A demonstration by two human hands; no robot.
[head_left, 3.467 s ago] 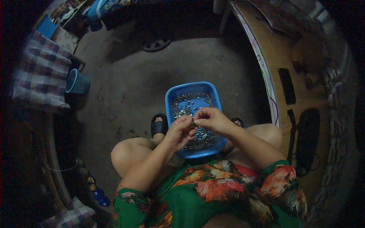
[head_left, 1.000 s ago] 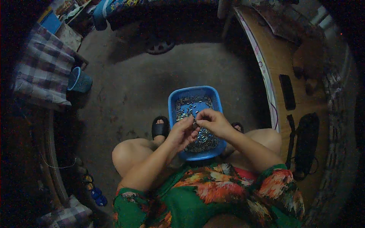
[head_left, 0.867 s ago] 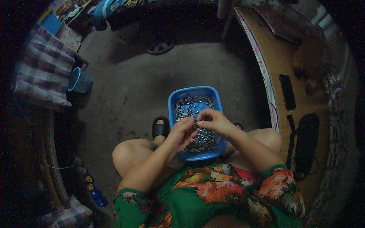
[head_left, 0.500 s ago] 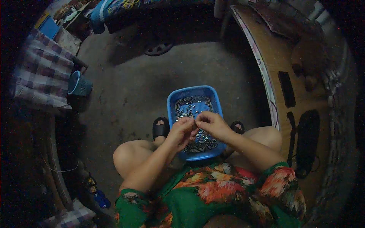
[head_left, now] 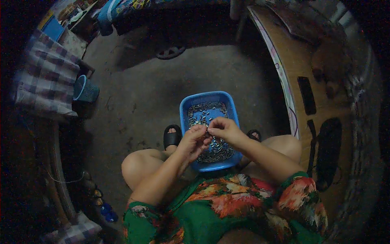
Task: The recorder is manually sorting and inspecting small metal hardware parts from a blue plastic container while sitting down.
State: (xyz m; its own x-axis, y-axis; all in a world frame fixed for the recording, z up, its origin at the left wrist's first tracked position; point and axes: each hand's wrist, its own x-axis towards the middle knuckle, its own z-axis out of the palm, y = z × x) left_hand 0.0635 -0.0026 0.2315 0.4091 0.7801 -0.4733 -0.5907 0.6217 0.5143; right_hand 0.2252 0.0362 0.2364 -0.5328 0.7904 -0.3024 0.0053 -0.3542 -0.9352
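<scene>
Under both hands [head_left: 193,143] [head_left: 226,131], pinched narrow (anything held unclear), blue basket [head_left: 215,167], small shiny pieces [head_left: 219,149].

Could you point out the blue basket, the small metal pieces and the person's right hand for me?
Blue basket [head_left: 215,166]: head view, on its near wall.
Small metal pieces [head_left: 219,153]: head view, on those in the basket's near part.
Right hand [head_left: 226,130]: head view, on the back of it.
</scene>
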